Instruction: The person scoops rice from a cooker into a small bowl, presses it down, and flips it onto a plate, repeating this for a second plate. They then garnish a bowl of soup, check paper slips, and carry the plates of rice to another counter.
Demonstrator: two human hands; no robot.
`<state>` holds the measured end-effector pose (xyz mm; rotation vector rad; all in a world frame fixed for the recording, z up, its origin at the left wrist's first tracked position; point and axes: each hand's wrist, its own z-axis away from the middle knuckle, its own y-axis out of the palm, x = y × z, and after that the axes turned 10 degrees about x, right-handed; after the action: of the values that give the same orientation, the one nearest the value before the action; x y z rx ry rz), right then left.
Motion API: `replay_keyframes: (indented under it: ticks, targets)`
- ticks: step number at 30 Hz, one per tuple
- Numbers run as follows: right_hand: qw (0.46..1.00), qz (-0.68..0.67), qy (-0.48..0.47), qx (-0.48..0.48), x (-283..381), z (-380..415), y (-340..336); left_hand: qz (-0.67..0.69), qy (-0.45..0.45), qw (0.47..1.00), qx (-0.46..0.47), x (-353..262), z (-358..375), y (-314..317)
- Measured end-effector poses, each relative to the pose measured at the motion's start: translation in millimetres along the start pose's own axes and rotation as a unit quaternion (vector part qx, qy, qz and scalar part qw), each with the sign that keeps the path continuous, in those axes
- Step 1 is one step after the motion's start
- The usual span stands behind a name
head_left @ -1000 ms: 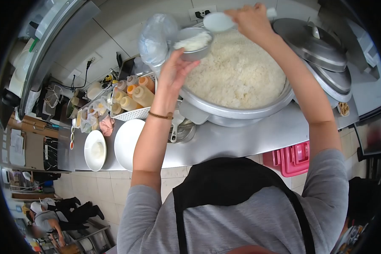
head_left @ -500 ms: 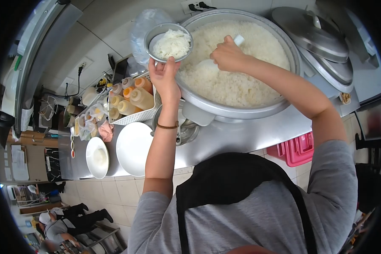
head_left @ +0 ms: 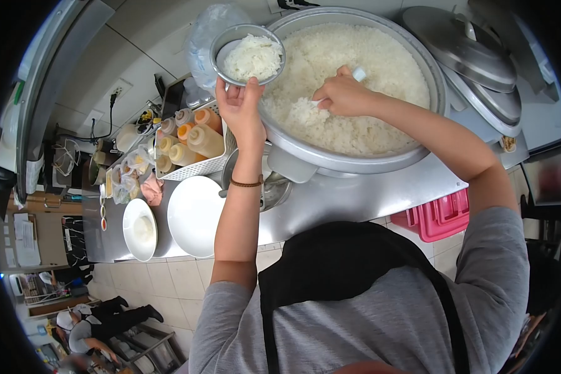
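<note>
My left hand [head_left: 240,112] holds a small metal bowl [head_left: 245,55] part-filled with white rice, raised beside the rim of a big metal rice pot [head_left: 417,140]. My right hand [head_left: 346,95] grips a white rice paddle [head_left: 355,75] whose blade is dug into the cooked rice [head_left: 380,81] inside the pot; a clump of rice sits on the blade near my fingers. A thin bracelet circles my left wrist.
Two white plates [head_left: 195,215] [head_left: 139,229] lie on the steel counter [head_left: 349,199]. A white basket of sauce bottles [head_left: 190,140] stands left of the pot, a clear plastic bag [head_left: 202,47] behind it. Stacked pot lids [head_left: 474,59] sit right. A red crate [head_left: 439,218] is below; another person [head_left: 93,321] works far left.
My right hand came down from above the pot's far rim and pushed the paddle into the rice. The left hand brought the bowl left, off the pot, and held it level.
</note>
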<state>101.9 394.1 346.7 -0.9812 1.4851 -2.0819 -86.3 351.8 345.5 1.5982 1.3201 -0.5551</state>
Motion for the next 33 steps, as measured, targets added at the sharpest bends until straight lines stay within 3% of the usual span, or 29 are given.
replay_keyframes:
  ticks: [16, 19, 21, 23, 24, 26, 27, 28, 30, 33]
  targets:
    - [0.997, -0.066, -0.029, 0.026, -0.3, 24.6, -4.8, -0.038, -0.008, 0.999, 0.02, -1.6, -1.2, 1.4]
    - [0.998, -0.004, 0.003, 0.064, -3.1, 39.7, -33.8, -0.036, -0.063, 0.997, 0.039, -5.7, -5.5, 0.0]
    - [0.996, 0.066, 0.051, 0.005, -1.3, 52.1, -67.2, -0.055, -0.109, 0.991, 0.052, -12.0, -6.9, 1.2]
    - [0.978, 0.08, 0.067, -0.178, -5.8, 53.4, -85.7, -0.075, -0.156, 0.983, 0.066, -17.8, -7.8, 8.5]
    - [0.978, 0.081, 0.069, -0.178, -6.8, 50.5, -91.4, -0.074, -0.194, 0.974, 0.09, -19.8, -7.4, 15.9]
    - [0.881, 0.32, -0.045, -0.344, 0.2, 39.9, -100.5, -0.071, -0.23, 0.964, 0.116, -15.8, -6.8, 27.2]
    - [0.881, 0.322, -0.044, -0.345, 11.6, 36.8, -97.6, 0.011, -0.274, 0.952, 0.139, -10.3, -8.5, 30.6]
    - [0.869, 0.406, -0.02, -0.281, 26.5, 33.7, -90.4, 0.093, -0.315, 0.931, 0.161, -5.3, -10.0, 33.1]
    - [0.853, 0.485, -0.008, -0.191, 34.8, 30.3, -85.9, 0.116, -0.327, 0.928, 0.132, 2.7, -10.1, 38.0]
    - [0.857, 0.454, -0.004, -0.244, 24.4, 33.2, -98.5, 0.146, -0.334, 0.925, 0.106, 5.3, -11.3, 43.2]
